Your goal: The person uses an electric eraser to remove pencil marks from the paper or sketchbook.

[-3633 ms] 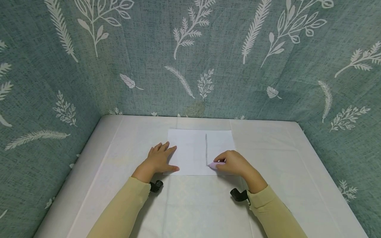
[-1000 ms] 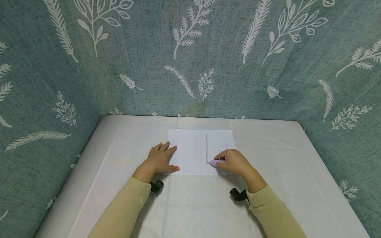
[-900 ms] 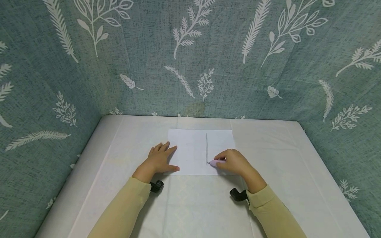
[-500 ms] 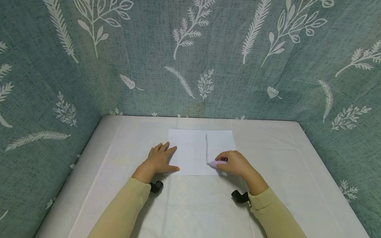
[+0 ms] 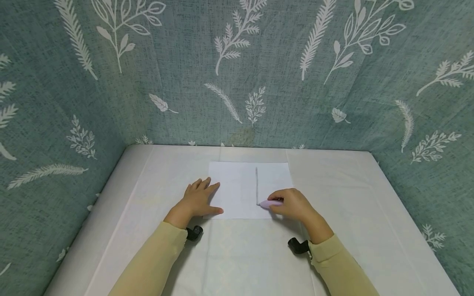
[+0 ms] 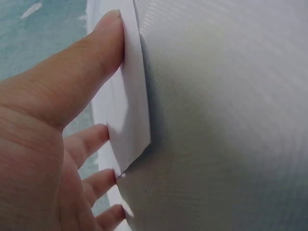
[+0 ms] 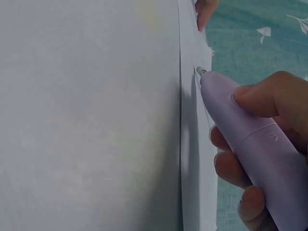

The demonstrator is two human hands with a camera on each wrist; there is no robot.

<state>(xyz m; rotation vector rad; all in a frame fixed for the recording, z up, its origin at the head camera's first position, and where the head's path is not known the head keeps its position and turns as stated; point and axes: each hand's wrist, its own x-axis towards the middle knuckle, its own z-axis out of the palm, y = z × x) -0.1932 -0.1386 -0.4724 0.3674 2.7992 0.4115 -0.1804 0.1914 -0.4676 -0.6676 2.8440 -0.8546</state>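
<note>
From the head view, seen on the white-covered desk (image 5: 148, 197): a white sheet of paper (image 5: 237, 189) pinned at its near left corner by the left hand (image 5: 198, 201), fingers spread flat, and a lilac pen (image 5: 269, 203) pinched in the right hand (image 5: 294, 204), tip at the near end of a grey line (image 5: 256, 185). From the left wrist, thumb (image 6: 82, 72) pressed flat on the paper's edge (image 6: 132, 96). From the right wrist, pen (image 7: 250, 139) gripped between curled fingers (image 7: 269, 98), tip touching the sheet (image 7: 192, 125).

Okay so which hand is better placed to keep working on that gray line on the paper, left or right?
Probably the right hand: it grips the purple pen with the tip at the near end of the gray line. The left hand lies flat on the paper, holding it down.
</note>
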